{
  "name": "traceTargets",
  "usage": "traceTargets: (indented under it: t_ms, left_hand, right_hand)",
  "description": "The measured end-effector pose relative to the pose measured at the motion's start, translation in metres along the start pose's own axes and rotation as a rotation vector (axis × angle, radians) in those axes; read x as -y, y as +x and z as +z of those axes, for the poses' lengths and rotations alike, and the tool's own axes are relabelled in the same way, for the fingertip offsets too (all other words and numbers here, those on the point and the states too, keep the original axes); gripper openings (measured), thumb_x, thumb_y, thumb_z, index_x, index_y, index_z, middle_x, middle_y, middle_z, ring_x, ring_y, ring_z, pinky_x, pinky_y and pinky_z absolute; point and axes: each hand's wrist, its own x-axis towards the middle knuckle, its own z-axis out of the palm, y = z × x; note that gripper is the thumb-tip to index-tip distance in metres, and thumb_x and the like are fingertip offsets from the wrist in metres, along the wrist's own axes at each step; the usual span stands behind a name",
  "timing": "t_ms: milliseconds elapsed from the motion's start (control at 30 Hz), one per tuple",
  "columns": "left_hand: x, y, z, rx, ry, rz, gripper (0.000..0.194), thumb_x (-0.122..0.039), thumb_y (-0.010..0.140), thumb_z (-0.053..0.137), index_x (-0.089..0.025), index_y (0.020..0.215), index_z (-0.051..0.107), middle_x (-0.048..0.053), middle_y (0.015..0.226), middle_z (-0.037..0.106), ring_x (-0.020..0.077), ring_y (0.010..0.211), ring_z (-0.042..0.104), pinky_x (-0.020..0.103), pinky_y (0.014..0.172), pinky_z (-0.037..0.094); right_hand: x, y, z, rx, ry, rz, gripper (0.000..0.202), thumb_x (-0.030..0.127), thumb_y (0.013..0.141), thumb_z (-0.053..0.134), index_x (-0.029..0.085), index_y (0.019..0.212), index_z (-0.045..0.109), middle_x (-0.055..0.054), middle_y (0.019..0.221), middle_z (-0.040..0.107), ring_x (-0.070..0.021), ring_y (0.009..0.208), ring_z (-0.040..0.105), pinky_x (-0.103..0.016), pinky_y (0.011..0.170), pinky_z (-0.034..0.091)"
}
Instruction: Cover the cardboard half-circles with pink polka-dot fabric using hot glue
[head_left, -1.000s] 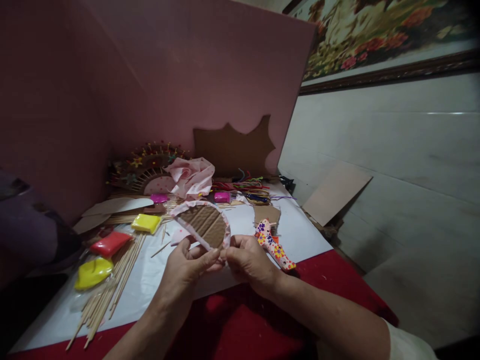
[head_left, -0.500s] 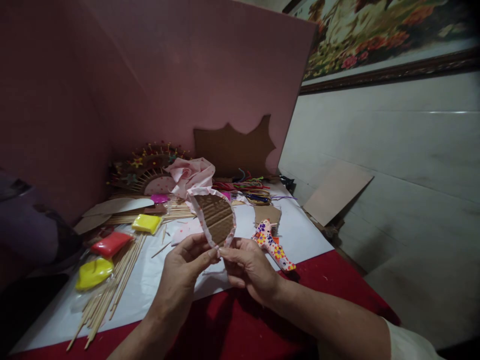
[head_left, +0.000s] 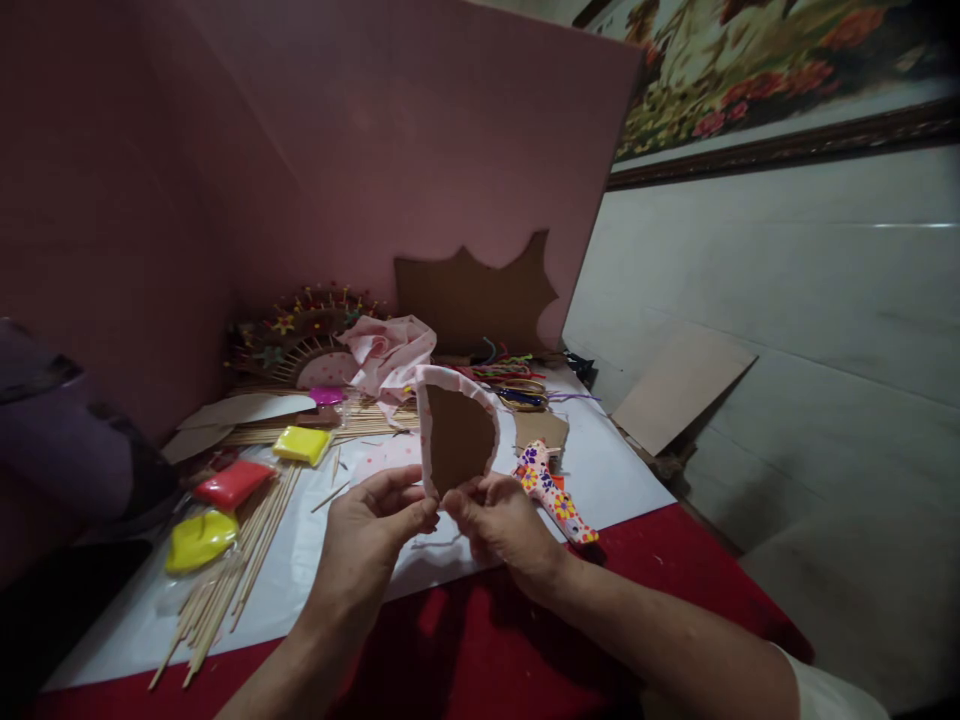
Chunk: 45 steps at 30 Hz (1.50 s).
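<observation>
A curved cardboard piece (head_left: pixel 461 435) with pink dotted fabric folded round its edge is held upright above the white sheet (head_left: pixel 300 560). My left hand (head_left: pixel 375 530) pinches its lower left corner between thumb and fingers. At the lower right edge, the thumb and fingers of my right hand (head_left: pixel 506 520) grip the same piece. The brown bare side faces me. Just right of my right hand lies a floral-patterned glue gun (head_left: pixel 555 492). Behind the piece is crumpled pink fabric (head_left: pixel 386 350).
Bamboo sticks (head_left: pixel 225 590), yellow clay packs (head_left: pixel 199 540) and a red clay pack (head_left: pixel 234 484) are at left. A decorated fan shape (head_left: pixel 315 340) and jagged cardboard (head_left: pixel 476 300) stand behind. Scissors (head_left: pixel 521 393) lie near coloured cords. Red cloth (head_left: pixel 600 620) covers the front.
The cardboard piece has turned in my hands and sits slightly further right, its shape now looking more upright. My right fingers have shifted up along its edge. The whole view has moved slightly.
</observation>
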Motion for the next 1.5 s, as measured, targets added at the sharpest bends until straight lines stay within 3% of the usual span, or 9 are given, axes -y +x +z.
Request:
traceTargets:
  t_ms: [133,233,400,667,833,1100,1200,1333,1500]
  left_hand:
    - [-0.001,0.000,0.001,0.037,0.062,-0.082,0.032,-0.010,0.045,0.081,-0.010,0.075,0.069,0.003,0.053,0.070,0.0126,0.047,0.060,0.023,0.048,0.047]
    - [0.000,-0.001,0.001,0.047,0.094,-0.016,0.031,-0.012,0.049,0.080,-0.010,0.078,0.069,0.001,0.050,0.067,0.0105,0.045,0.057,0.020,0.045,0.044]
    - [-0.005,-0.002,-0.001,-0.043,0.058,0.146,0.033,-0.017,0.055,0.080,-0.012,0.085,0.068,0.002,0.061,0.071,0.0130,0.052,0.063,0.022,0.052,0.050]
    - [-0.008,-0.002,-0.003,0.006,0.050,0.249,0.025,-0.018,0.063,0.076,-0.015,0.083,0.061,-0.001,0.056,0.069,0.0170,0.045,0.065,0.027,0.050,0.051]
    - [-0.002,0.002,-0.005,-0.061,-0.007,0.224,0.023,-0.020,0.060,0.079,-0.016,0.076,0.063,-0.002,0.057,0.067,0.0133,0.047,0.063,0.021,0.050,0.046]
    - [0.001,0.006,-0.006,-0.148,-0.127,0.163,0.028,-0.025,0.053,0.084,-0.012,0.073,0.068,-0.002,0.058,0.064,0.0076,0.049,0.054,0.018,0.049,0.041]
    - [-0.001,0.007,-0.007,-0.125,-0.264,0.051,0.031,-0.035,0.061,0.078,-0.010,0.079,0.071,0.001,0.059,0.064,0.0090,0.053,0.056,0.018,0.051,0.045]
    - [0.001,0.010,-0.010,-0.045,-0.321,-0.103,0.014,-0.020,0.063,0.076,-0.011,0.070,0.069,0.004,0.061,0.067,0.0116,0.058,0.061,0.019,0.056,0.049]
    - [0.002,0.010,-0.008,0.044,-0.374,-0.079,0.014,-0.019,0.059,0.079,-0.011,0.067,0.071,0.003,0.060,0.068,0.0112,0.058,0.062,0.020,0.061,0.051]
  right_hand:
    - [0.016,0.004,-0.014,-0.121,-0.048,-0.202,0.043,0.048,0.062,0.076,0.016,0.086,0.062,0.001,0.068,0.059,-0.0085,0.054,0.049,-0.019,0.047,0.041]
    - [0.026,0.006,-0.022,-0.098,-0.057,-0.152,0.031,0.038,0.065,0.076,0.015,0.080,0.064,-0.001,0.072,0.063,-0.0130,0.062,0.057,-0.025,0.058,0.050]
    - [0.027,0.001,-0.020,-0.030,0.040,-0.045,0.029,0.026,0.061,0.077,0.017,0.085,0.065,-0.003,0.081,0.067,-0.0190,0.068,0.063,-0.031,0.056,0.055]
    - [0.012,-0.007,-0.009,-0.028,0.011,-0.055,0.038,0.029,0.068,0.074,0.021,0.103,0.060,-0.001,0.077,0.067,-0.0142,0.060,0.060,-0.026,0.052,0.051]
    - [0.012,-0.009,-0.001,-0.055,0.098,-0.080,0.049,0.028,0.067,0.073,0.023,0.113,0.056,-0.001,0.083,0.067,-0.0142,0.063,0.061,-0.025,0.051,0.052]
    - [0.013,-0.007,0.005,-0.092,0.189,-0.072,0.054,0.028,0.067,0.074,0.025,0.116,0.054,-0.003,0.093,0.067,-0.0202,0.084,0.064,-0.033,0.069,0.057]
    - [0.011,-0.004,0.004,-0.125,0.248,-0.073,0.057,0.028,0.067,0.074,0.027,0.119,0.051,-0.001,0.092,0.067,-0.0187,0.078,0.065,-0.035,0.068,0.057]
    - [0.009,-0.003,0.001,-0.147,0.290,-0.084,0.063,0.026,0.066,0.075,0.029,0.123,0.047,0.002,0.080,0.065,-0.0186,0.075,0.065,-0.035,0.065,0.058]
    - [0.010,-0.003,0.000,-0.124,0.299,-0.080,0.063,0.023,0.068,0.074,0.029,0.124,0.046,0.003,0.077,0.064,-0.0166,0.073,0.064,-0.033,0.066,0.057]
